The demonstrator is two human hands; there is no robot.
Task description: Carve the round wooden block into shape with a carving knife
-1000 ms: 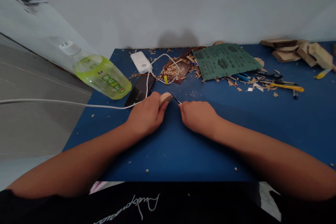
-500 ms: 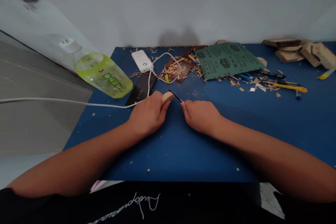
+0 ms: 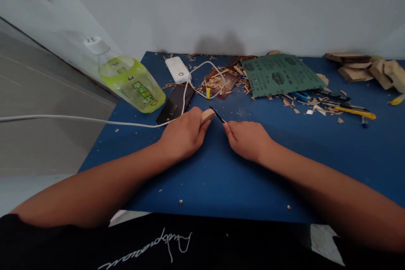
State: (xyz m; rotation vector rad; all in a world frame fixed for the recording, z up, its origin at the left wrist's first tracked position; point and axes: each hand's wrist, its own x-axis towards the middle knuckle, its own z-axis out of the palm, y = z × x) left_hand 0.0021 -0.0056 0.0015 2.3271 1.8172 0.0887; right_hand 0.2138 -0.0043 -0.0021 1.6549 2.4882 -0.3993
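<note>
My left hand (image 3: 183, 136) is closed around a small pale piece of wood (image 3: 208, 115), and only its rounded end shows past the fingers. In my right hand (image 3: 247, 140) is a knife with a thin dark blade (image 3: 217, 114); the fist hides its handle. The blade slants up and left, its tip right by the wood's end; whether it touches is too small to tell. Both hands are over the blue table (image 3: 221, 185). Close to my left hand lie a dark phone (image 3: 173, 107) and a white cable (image 3: 126, 124).
A bottle of yellow-green liquid (image 3: 133, 84) is at left, near a white power bank (image 3: 177, 70). Wood shavings (image 3: 215, 82) litter the back beside green sandpaper (image 3: 281, 75). A yellow-handled cutter (image 3: 356, 112) and wood blocks (image 3: 363, 65) are at right.
The whole view has shifted slightly, so the table and the hands appear a little further right. Both hands keep their holds, and the blade stays close to the wood's end.
</note>
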